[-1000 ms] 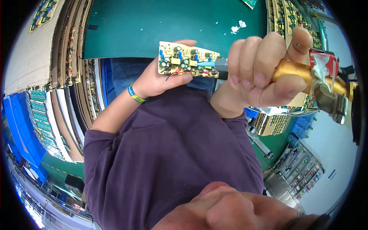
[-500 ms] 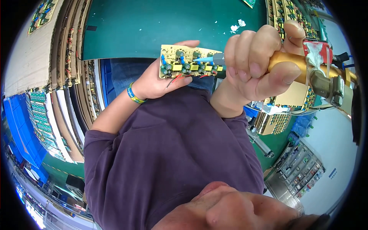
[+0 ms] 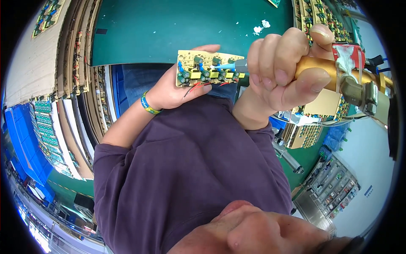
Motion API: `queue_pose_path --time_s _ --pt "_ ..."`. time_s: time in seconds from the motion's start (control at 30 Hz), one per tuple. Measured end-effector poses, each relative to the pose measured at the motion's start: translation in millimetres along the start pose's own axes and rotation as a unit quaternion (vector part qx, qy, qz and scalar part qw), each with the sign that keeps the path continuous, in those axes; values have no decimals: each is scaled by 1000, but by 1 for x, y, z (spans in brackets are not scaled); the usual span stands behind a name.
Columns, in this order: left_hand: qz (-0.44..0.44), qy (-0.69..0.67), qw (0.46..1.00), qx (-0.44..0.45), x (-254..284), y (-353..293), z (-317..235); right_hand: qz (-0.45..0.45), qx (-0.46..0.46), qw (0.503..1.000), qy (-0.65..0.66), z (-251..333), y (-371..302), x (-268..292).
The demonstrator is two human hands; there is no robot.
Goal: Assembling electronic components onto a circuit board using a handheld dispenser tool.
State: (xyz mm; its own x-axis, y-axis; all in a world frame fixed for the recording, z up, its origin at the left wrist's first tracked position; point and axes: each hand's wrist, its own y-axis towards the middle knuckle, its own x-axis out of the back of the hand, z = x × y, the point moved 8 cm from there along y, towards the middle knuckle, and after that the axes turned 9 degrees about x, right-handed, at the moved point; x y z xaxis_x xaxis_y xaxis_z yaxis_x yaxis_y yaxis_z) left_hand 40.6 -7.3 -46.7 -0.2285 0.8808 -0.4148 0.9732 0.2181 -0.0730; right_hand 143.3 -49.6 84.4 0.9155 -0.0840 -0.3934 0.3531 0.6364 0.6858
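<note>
My left hand (image 3: 169, 87) is closed around the left end of a tan circuit board (image 3: 186, 57), its thumb below the near edge and a finger behind the far one. The board carries yellow transformers, green capacitors, blue parts and red and black wires. In my right hand (image 3: 281, 70) is a gold-coloured glue dispensing gun (image 3: 315, 70), its fingers wrapped round the barrel. The gun's light-blue tapered nozzle (image 3: 226, 66) points left, with its tip at the middle of the board beside a blue part. A small white blob shows at the tip.
Beyond the board is a green work table (image 3: 169, 25) with white glue scraps (image 3: 261, 27). Cardboard layers holding boards (image 3: 69, 55) are stacked on the left. More circuit boards (image 3: 319, 17) lie at the far right. A metal fitting and hose trail from the gun.
A white blob now shows at the nozzle tip on the board. The gun has shifted very slightly left; my left hand and the board stay nearly still.
</note>
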Motion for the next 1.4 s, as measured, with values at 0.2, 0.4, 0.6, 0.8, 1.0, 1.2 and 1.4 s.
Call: queue_pose_path --time_s 0.2,0.4,0.6,0.8,1.0,1.2,1.4 --pt "-9 -6 1000 -2 2 -1 4 8 11 1000 24 1 2 1" --pt "-8 -24 1000 18 2 0 8 0 26 999 48 2 -1 -4" --pt "-11 -18 1000 19 4 3 7 -9 29 998 63 1 -3 -10" --pt "-5 -23 1000 14 4 4 8 45 -2 999 29 -1 2 -16" --pt "-7 -9 1000 8 4 4 7 24 6 999 45 -2 -1 -16" --pt "2 -36 999 26 1 2 12 13 12 999 50 1 -1 -16" --pt "4 -24 999 23 2 3 11 28 10 997 67 -1 -1 -15"
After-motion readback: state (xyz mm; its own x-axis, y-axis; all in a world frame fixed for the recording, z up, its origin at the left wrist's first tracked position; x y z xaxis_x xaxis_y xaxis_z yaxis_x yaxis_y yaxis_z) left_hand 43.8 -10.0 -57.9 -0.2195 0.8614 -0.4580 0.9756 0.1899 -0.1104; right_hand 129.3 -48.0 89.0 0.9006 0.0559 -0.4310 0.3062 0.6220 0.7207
